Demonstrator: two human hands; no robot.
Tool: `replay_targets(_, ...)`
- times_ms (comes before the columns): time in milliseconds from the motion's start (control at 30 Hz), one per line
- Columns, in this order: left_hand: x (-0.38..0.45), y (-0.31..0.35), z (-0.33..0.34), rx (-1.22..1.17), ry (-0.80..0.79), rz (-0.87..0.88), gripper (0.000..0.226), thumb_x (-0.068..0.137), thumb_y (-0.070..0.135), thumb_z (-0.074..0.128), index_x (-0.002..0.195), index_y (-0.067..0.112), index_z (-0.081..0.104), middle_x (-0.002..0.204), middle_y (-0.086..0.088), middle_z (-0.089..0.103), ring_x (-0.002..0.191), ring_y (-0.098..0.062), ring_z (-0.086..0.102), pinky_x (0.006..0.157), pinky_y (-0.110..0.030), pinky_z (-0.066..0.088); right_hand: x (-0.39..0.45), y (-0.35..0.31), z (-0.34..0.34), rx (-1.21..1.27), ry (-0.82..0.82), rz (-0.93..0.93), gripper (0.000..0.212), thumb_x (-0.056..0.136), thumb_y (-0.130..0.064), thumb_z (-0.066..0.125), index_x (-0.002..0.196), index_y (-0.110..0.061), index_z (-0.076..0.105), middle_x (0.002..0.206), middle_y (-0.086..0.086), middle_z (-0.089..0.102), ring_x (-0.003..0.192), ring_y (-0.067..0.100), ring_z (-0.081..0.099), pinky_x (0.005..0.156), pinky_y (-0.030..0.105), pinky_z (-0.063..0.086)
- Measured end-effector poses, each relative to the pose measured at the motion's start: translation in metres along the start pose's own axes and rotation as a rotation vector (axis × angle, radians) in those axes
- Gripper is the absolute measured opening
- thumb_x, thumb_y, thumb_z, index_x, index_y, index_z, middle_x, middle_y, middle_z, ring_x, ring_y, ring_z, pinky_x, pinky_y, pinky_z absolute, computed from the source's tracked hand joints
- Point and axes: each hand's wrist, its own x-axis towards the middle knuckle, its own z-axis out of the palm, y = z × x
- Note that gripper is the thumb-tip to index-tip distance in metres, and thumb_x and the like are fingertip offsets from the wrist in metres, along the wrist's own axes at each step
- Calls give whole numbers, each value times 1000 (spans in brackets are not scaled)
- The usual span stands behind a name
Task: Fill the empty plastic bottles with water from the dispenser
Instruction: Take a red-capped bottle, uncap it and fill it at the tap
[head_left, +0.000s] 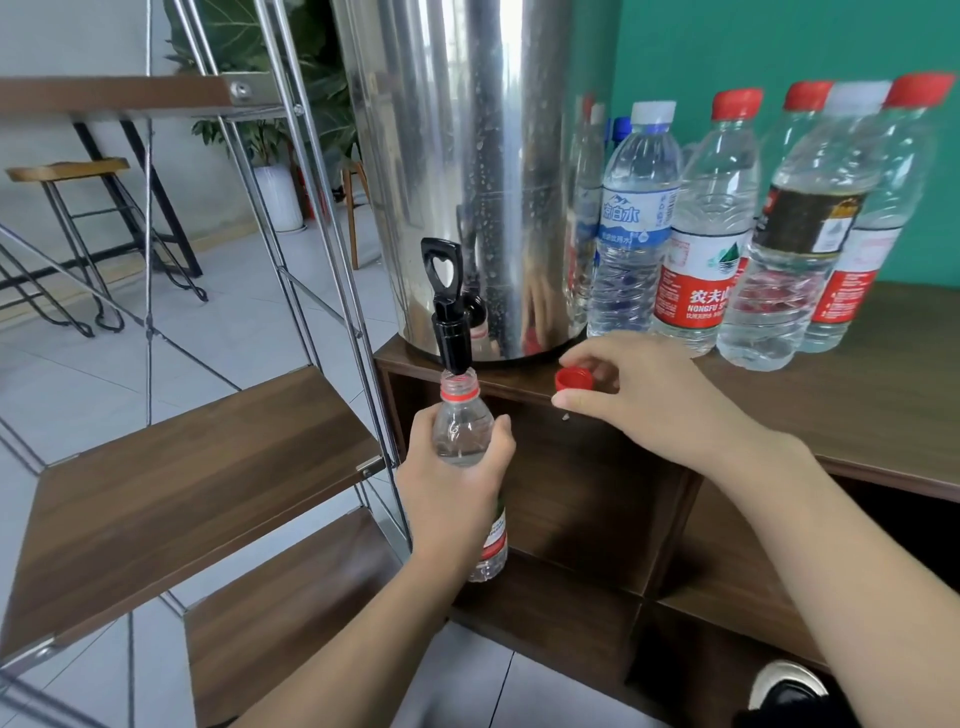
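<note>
The left hand (457, 483) is wrapping its fingers around the upper body of an uncapped bottle (464, 426), holding it upright with its open mouth directly under the black tap (451, 317) of the steel dispenser (467, 171); the spout is sitting just inside or touching the neck, and which of the two I cannot tell. The right hand (649, 395) is resting on the near edge of the wooden counter (857, 395), thumb and fingers loosely curled around a red cap (573, 379) that is lying on the wood; whether it is actually pinching the cap or only touching it is not clear. Judging from this, the filling step is just beginning: the tap handle is standing upright, and no stream is showing. The next move probably calls for the right hand leaving the cap and working the tap handle while the left is keeping the mouth lined up under the spout, since a small tilt could be sending water down the outside. Farther right on the counter, a row of capped bottles (727, 234) is standing, well apart from both hands.
</note>
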Motion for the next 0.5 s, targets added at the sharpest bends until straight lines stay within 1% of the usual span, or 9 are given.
replay_targets(67, -4, -1, -1, 14, -15, 7, 30, 85, 39, 83, 106, 31, 64, 94, 19, 72, 88, -1, 71, 76, -16, 52, -1, -8, -1, 31, 4, -40, 41, 83, -44, 80, 120, -29, 70, 99, -19, 61, 87, -4, 57, 81, 17, 44)
replay_targets(133, -8, -1, -2, 26, -27, 17, 31, 84, 39, 83, 106, 31, 64, 95, 18, 72, 89, -3, 71, 80, -24, 55, -2, -18, -2, 62, -14, -78, 41, 83, -40, 81, 121, -30, 69, 98, -21, 59, 81, -8, 56, 76, 10, 41)
replay_targets(233, -15, 2, -2, 25, -44, 72, 32, 84, 36, 86, 106, 27, 65, 92, 13, 72, 87, -7, 71, 81, -30, 57, -5, -30, -2, 98, -52, -141, 44, 83, -33, 83, 124, -28, 69, 98, -23, 60, 80, -12, 56, 72, 5, 41)
replay_targets(300, -20, 5, -3, 20, -67, 106, 34, 82, 35, 87, 107, 25, 66, 91, 10, 73, 86, -9, 72, 79, -31, 58, -8, -37, -6, 153, -72, -164, 45, 81, -29, 85, 123, -27, 70, 96, -25, 61, 80, -12, 57, 73, 6, 43)
replay_targets(367, -24, 7, -3, 20, -96, 133, 34, 80, 33, 87, 106, 25, 67, 89, 9, 73, 84, -11, 73, 78, -30, 58, -11, -41, -12, 234, -82, -174, 46, 79, -27, 87, 122, -28, 70, 98, -21, 67, 79, -7, 59, 73, 10, 45)
replay_targets(433, -29, 8, -3, 29, -132, 152, 35, 77, 37, 85, 105, 26, 67, 87, 9, 74, 82, -12, 73, 76, -28, 57, -16, -43, -19, 310, -103, -184, 46, 77, -27, 88, 120, -30, 70, 100, -16, 72, 82, -5, 61, 74, 12, 47)
replay_targets(500, -33, 9, -4, 50, -170, 177, 35, 76, 40, 84, 104, 27, 67, 85, 11, 73, 81, -12, 73, 74, -26, 56, -20, -44, -24, 344, -133, -189, 44, 76, -28, 89, 117, -31, 72, 99, -16, 74, 86, -4, 63, 77, 13, 48)
